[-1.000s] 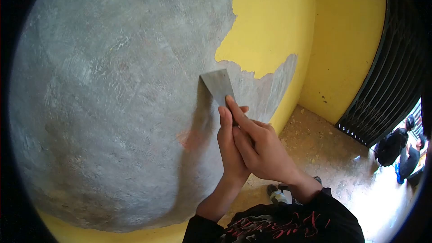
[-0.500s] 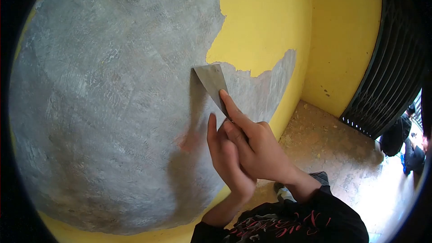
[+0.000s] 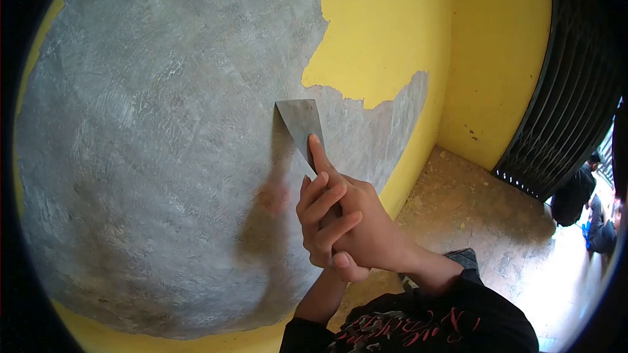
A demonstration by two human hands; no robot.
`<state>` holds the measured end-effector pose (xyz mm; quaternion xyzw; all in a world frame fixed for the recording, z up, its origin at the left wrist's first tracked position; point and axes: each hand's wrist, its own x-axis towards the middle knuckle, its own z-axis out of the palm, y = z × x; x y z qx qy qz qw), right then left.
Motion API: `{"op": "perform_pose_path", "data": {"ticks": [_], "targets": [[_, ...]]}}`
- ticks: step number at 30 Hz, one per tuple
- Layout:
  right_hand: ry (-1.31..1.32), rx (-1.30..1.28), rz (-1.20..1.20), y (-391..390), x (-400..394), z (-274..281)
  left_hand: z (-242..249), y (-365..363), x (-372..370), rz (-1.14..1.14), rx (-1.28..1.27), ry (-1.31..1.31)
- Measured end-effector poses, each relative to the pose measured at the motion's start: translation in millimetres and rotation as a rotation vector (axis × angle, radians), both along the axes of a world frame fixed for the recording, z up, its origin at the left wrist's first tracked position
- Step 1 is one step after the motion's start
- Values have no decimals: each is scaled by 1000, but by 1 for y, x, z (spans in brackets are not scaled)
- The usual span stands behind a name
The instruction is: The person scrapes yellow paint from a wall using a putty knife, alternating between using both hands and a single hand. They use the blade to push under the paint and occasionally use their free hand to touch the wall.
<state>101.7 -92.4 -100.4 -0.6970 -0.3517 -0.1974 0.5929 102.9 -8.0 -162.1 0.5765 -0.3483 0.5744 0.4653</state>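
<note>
A flat metal scraper [image 3: 302, 121] lies with its wide edge near the grey wall patch [image 3: 163, 157], just below the torn border of yellow paint [image 3: 379, 33]. My right hand [image 3: 373, 225] is closed round its handle, the index finger stretched along the blade. Wrapped over the handle and the right hand's fingers is my left hand [image 3: 320, 212], its fingers bent and its thumb underneath. Most of the handle is hidden by both hands. A shadow of hands and scraper falls on the grey surface to the left.
A yellow side wall [image 3: 497, 72] meets a dark folding metal gate [image 3: 569, 91] at the right. The dusty floor [image 3: 451, 202] has debris along the wall. People in dark clothes [image 3: 575, 199] are low down beyond the gate, near bright light.
My left hand's fingers have closed over the handle and right hand, where before they were stretched out. The scraper has shifted slightly down and left, off the paint border.
</note>
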Motion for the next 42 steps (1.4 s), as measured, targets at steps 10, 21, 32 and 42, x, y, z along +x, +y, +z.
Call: {"op": "perform_pose_path", "data": {"ticks": [10, 21, 32, 42], "targets": [[43, -80, 148, -7, 14, 1, 26, -10, 11, 54, 48, -15], [4, 57, 215, -12, 16, -7, 39, -24, 7, 64, 7, -50], [-675, -307, -276, 8, 35, -15, 41, -6, 13, 64, 73, -55], [-347, -28, -85, 12, 28, -4, 44, -6, 13, -84, 8, -65]]}}
